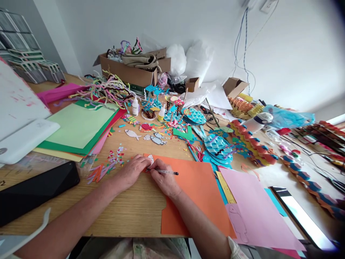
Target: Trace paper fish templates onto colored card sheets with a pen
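My right hand (165,180) grips a pen (167,172) with a clear barrel and dark end, its tip pointing left at the top left corner of an orange sheet of paper (194,194). At that corner lies a small white fish cutout (150,158), partly covered by my fingers. My left hand (132,171) rests with its fingers laid over the cutout's left side and the sheet's edge. Just left of it are paper strips and scraps (104,171). More pale fish cutouts (158,139) lie beyond my hands. What the pen tip touches is hidden.
Stacked coloured paper (78,126), pipe cleaners (107,88) and a black phone-like slab (40,190) are at left. Glue bottles (135,107) and blue woven paper fish (218,147) stand behind. A pink sheet (261,208) and a phone (302,216) lie right; a cardboard box (129,73) is at the back.
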A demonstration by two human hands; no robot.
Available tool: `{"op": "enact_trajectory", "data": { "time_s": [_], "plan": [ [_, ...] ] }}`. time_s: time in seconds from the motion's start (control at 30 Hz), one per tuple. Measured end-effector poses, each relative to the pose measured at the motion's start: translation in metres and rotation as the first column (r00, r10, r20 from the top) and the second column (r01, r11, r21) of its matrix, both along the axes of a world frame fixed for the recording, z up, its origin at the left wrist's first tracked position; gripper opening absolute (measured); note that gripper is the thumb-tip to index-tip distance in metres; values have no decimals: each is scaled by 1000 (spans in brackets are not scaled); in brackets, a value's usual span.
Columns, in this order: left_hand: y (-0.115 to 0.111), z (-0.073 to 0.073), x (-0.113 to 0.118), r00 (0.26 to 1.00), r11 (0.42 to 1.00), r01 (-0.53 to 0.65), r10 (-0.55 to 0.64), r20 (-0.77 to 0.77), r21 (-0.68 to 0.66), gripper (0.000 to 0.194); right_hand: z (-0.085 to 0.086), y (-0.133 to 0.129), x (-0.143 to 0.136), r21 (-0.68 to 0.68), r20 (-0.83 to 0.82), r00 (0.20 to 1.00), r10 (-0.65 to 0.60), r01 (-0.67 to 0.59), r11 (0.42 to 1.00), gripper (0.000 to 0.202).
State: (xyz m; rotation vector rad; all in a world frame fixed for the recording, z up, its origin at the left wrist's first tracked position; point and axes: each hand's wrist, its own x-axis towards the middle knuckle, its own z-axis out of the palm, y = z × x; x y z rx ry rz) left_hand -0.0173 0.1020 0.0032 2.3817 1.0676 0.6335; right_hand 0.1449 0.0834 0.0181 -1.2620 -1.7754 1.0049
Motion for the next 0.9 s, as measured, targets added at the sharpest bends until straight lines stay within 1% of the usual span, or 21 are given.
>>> {"op": "enact_trajectory", "data": {
  "time_s": [0.17,0.4,0.57,0.77,0.9],
  "plan": [
    [0,-2,0,1000,1000,-4,4,10,1,21,2,-4,-1,-8,-7,1000,22,-22,1000,9],
    [-1,-1,0,1000,1000,3,-4,4,17,23,3,-6,0,-9,25,999,37,-37,999,10],
    [-1,-3,-1,1000,999,2,-1,-5,38,24,4,-7,2,11,50,998,39,-40,999,9],
    [0,-6,-1,1000,999,-2,4,-31,53,25,2,-7,4,-13,-54,998,18,-19,1000,7],
    [0,-7,-1,1000,998,3,-2,-29,56,25,1,-7,4,6,-30,999,21,-20,1000,6]
  ]
}}
